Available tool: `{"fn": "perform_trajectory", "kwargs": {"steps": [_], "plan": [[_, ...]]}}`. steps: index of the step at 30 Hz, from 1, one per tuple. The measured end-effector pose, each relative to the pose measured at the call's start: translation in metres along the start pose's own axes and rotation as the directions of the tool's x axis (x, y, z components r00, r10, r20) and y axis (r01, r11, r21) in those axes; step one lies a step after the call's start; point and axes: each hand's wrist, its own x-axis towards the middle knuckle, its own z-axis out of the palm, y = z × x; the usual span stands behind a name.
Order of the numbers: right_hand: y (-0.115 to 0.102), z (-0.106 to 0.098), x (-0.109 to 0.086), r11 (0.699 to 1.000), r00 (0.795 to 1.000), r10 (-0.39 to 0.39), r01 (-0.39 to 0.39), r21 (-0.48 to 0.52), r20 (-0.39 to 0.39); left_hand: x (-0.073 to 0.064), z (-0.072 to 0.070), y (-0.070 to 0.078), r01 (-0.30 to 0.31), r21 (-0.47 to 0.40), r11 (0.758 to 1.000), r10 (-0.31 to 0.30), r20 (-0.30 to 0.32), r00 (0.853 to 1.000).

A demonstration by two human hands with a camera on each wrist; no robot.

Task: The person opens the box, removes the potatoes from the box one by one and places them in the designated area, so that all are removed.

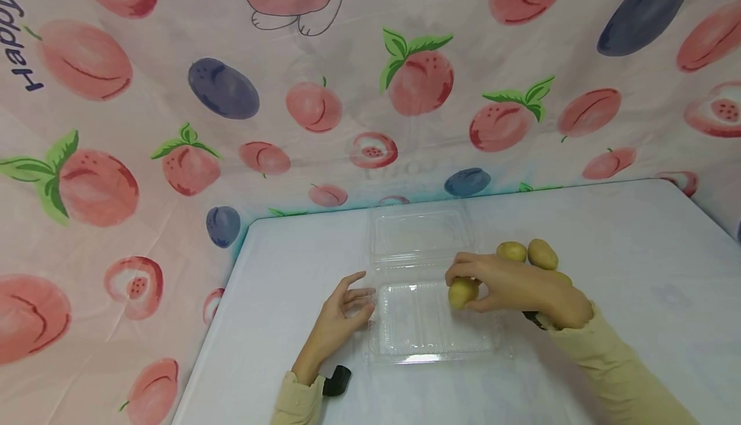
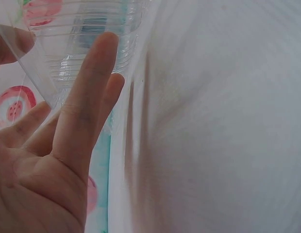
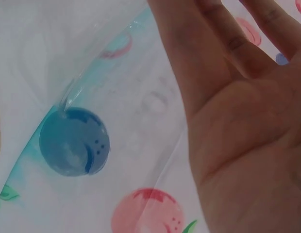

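Note:
My right hand [image 1: 509,281] grips a small yellow potato [image 1: 463,292] between thumb and fingers, over the right side of a clear plastic clamshell box [image 1: 411,322]. The box's lid [image 1: 421,235] is folded back towards the wall. At the box's left edge is my left hand [image 1: 343,312], its fingers spread and loosely bent. In the left wrist view, the index finger of this left hand [image 2: 53,155] points up beside the box's ribbed wall [image 2: 87,29]. The right wrist view shows the palm of the right hand [image 3: 252,121], while the potato is out of sight there.
Beyond the right hand lie more potatoes, one yellow potato [image 1: 512,251] beside a browner potato [image 1: 543,254], with another partly hidden by the hand. Everything rests on a white table [image 1: 637,271]. A fruit-patterned cloth [image 1: 324,58] hangs behind it and at the left.

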Motion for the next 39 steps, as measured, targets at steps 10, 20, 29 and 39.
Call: {"fn": "perform_trajectory", "kwargs": {"steps": [10,20,29,39], "plan": [[0.006,-0.010,-0.012,0.999,0.997,0.002,-0.005,-0.047,-0.083,0.000,0.000,0.000,0.004,0.006,1.000,-0.004,-0.002,1.000],[0.017,-0.017,-0.026,0.996,0.988,-0.008,-0.005,-0.089,-0.151,0.000,0.000,-0.002,0.007,0.007,1.000,-0.007,-0.001,1.000],[0.027,-0.019,-0.038,0.989,0.974,-0.042,0.009,-0.147,-0.223,0.000,0.000,0.000,0.008,0.008,1.000,-0.008,0.001,1.000],[0.034,-0.023,-0.047,0.988,0.980,0.078,-0.100,-0.116,-0.185,0.000,0.000,0.000,0.006,0.000,1.000,-0.006,0.000,1.000]]}}
